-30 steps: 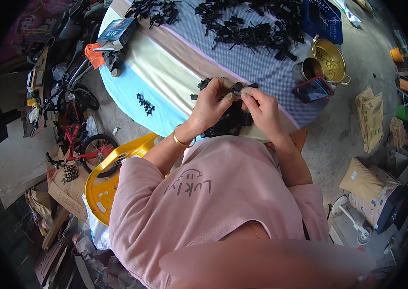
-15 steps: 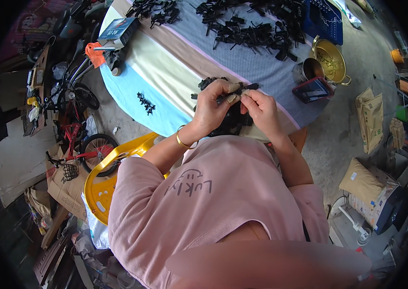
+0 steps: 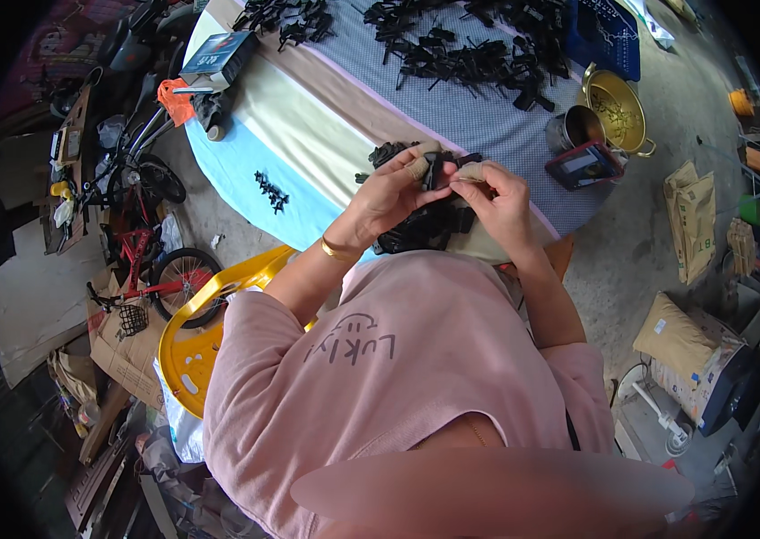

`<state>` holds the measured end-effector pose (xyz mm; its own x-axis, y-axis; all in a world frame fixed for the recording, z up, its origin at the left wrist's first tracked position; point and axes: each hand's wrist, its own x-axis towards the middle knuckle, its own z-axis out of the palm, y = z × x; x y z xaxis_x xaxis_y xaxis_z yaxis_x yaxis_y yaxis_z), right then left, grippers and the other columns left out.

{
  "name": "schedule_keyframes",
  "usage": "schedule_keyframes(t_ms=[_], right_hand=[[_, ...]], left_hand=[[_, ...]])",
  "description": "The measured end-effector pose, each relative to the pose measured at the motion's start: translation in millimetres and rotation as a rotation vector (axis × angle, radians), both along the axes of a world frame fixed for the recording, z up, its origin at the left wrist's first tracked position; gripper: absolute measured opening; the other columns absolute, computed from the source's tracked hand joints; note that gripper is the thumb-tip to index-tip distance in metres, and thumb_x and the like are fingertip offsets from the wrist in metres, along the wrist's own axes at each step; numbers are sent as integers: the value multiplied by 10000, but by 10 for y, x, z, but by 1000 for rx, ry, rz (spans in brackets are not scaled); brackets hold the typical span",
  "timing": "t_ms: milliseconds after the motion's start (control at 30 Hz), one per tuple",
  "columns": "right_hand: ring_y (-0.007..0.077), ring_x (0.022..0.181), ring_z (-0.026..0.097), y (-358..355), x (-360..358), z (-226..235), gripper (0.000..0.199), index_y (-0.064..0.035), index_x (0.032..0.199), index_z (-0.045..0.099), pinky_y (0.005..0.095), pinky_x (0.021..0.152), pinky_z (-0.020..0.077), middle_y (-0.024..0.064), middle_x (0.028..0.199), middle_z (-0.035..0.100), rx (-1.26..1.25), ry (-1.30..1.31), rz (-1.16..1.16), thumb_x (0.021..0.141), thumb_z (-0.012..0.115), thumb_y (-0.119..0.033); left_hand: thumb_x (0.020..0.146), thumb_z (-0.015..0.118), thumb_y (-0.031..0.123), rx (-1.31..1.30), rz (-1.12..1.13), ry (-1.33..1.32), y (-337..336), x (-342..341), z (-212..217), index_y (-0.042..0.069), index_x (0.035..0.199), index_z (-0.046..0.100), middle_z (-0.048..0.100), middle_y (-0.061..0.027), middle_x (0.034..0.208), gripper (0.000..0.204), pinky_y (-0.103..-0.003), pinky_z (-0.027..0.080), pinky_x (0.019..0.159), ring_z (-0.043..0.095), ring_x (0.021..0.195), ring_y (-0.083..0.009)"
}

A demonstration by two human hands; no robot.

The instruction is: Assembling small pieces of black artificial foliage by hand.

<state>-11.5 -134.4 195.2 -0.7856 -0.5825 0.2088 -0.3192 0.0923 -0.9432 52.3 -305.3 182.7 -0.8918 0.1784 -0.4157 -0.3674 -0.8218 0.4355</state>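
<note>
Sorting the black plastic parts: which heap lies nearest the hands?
The heap of black parts right beneath both hands, at the table's near edge; the others lie further up the table.

A: Views?
B: One, head-worn fisheye, left of a side-by-side pair. Looks steeply down over the wearer's own pink shirt (image 3: 398, 359) at the table (image 3: 326, 117).
A: Distance?
B: Near; both hands sit mid-frame, forearms enter from below. Table edges bend toward the dark rim.
A: Overlap?
B: No second view to compare.
</note>
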Motion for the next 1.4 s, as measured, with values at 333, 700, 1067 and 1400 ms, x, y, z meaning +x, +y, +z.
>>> schedule_keyframes(t_ms=[333,700,1067,1400], right_hand=[[40,662,538,-10,-38,-96,173,9,889,576,189,603,468,-3,748,581,37,-446,30,769,668,-77],[30,548,490,2,-13,-8,211,23,1003,611,176,485,371,-8,614,561,103,-414,159,877,513,-116],[40,458,451,-118,5,-85,135,-6,870,635,208,416,341,0,544,539,78,-258,44,845,539,-98],[38,511,431,77,-53,-486,151,2,896,608,197,457,332,-8,602,537,276,-330,15,859,536,-126]], left_hand=[[863,496,2,-621,-153,352,141,81,220,-3,1174,410,525,-84,1081,323,-280,468,856,538,969,-144],[828,563,-1,-677,-31,282,130,67,53,6,1077,402,544,-83,1018,297,-275,448,843,530,955,-136],[816,561,-40,-1048,103,396,163,76,-102,0,975,452,564,-77,983,197,-237,469,764,544,903,-115],[728,636,44,-1545,-364,676,-319,-314,-390,50,1016,588,577,-140,1013,293,-343,442,835,548,988,-296]])
